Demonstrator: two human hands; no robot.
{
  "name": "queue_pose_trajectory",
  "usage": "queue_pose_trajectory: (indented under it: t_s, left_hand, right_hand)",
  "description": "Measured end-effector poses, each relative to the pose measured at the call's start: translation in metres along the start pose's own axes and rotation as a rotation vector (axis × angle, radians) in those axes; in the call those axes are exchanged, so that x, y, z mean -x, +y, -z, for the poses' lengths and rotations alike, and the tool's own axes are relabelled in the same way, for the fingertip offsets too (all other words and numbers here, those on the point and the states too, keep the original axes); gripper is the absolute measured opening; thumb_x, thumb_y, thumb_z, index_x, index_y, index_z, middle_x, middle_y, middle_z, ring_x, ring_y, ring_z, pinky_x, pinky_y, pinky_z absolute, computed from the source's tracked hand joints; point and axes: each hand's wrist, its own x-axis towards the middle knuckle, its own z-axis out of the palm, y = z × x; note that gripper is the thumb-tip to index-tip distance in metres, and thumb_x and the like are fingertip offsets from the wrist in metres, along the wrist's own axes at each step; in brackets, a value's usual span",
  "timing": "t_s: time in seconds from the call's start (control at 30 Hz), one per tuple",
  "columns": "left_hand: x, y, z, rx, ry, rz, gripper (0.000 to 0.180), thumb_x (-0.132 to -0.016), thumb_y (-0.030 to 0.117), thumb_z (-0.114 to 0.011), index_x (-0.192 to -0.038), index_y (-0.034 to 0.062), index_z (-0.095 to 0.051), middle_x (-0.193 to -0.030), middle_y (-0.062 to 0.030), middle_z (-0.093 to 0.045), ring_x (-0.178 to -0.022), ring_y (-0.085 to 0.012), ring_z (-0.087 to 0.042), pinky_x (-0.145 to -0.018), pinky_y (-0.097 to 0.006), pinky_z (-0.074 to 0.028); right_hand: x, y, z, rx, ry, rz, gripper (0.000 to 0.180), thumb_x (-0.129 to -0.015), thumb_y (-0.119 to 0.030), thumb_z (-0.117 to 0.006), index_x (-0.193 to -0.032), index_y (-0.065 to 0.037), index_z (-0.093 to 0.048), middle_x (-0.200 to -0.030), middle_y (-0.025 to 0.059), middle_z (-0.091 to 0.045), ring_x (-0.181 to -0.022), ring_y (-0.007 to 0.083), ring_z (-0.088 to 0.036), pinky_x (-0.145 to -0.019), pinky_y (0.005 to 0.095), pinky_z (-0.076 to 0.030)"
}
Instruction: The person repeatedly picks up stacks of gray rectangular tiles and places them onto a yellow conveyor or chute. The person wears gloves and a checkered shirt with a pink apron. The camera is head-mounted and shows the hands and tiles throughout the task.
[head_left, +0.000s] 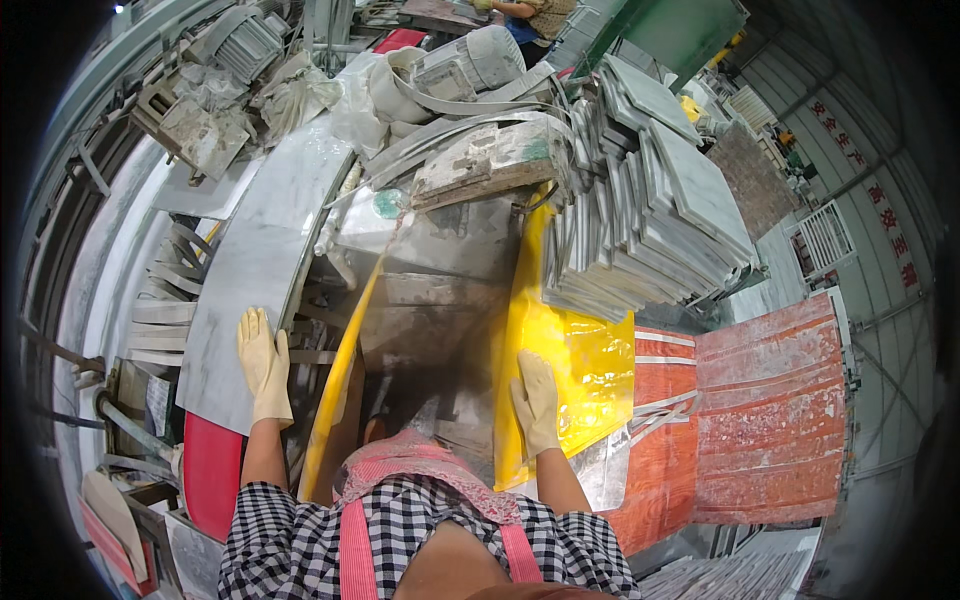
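Two gloved hands in my feed, both unclenched and gripping nothing! The left hand (pixel 263 362) lies spread on a long stone slab (pixel 255 250), near its close end; the right hand (pixel 536 405) rests with fingers extended on a yellow sheet (pixel 580 370). And what a slab: pale grey, softly veined, smooth, stretching away on the person's left, its close end over a red surface (pixel 212 470). The yellow sheet, glossy and wet-looking, drapes on the right, just below a leaning stack of stone tiles (pixel 650 215).

Around them I get a crowded workshop: a grey motor (pixel 470 62) ahead, scuffed orange boards (pixel 765 410) to the right, a green panel (pixel 690 40) beyond the stack. Far back, a co-worker (pixel 535 18) is cut off by the upper edge. Crumpled plastic (pixel 358 105) muddles the slab's far end for me, I can't make out the shadowy gap's (pixel 430 350) floor, and both palms are hidden.
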Motion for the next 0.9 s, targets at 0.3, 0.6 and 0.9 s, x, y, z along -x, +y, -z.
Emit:
queue_pose_trajectory:
  t_s: [0.3,0.6,0.9]
  left_hand:
    - [-0.0006,0.0026,0.0034,0.015,-0.005,0.014,0.056,-0.095,0.021,-0.062,-0.142,-0.0086,-0.053,-0.150,-0.0268,-0.051,-0.143,-0.0407,-0.043,-0.124,-0.047,-0.030]
    - [-0.0008,0.0008,0.0008,-0.007,-0.014,0.017,0.057,-0.096,0.022,-0.062,-0.144,-0.0075,-0.053,-0.152,-0.0256,-0.050,-0.144,-0.0393,-0.043,-0.124,-0.046,-0.029]
    - [0.0000,0.0020,0.0013,-0.017,-0.010,0.008,0.058,-0.096,0.023,-0.062,-0.144,-0.0073,-0.052,-0.151,-0.0255,-0.051,-0.144,-0.0387,-0.043,-0.124,-0.046,-0.029]
  right_hand:
    - [-0.0007,0.0004,-0.0006,0.003,0.005,-0.001,0.051,-0.098,-0.017,-0.058,-0.145,0.000,-0.053,-0.147,0.0235,-0.055,-0.141,0.0409,-0.046,-0.124,0.0480,-0.028]
    - [-0.0001,0.0009,0.0002,0.006,0.003,0.006,0.050,-0.098,-0.018,-0.057,-0.145,0.000,-0.053,-0.148,0.0230,-0.055,-0.141,0.0401,-0.046,-0.125,0.0476,-0.027]
    - [-0.0009,0.0003,0.0001,-0.016,-0.001,-0.017,0.050,-0.099,-0.018,-0.057,-0.145,0.000,-0.053,-0.148,0.0225,-0.055,-0.142,0.0402,-0.046,-0.125,0.0480,-0.027]
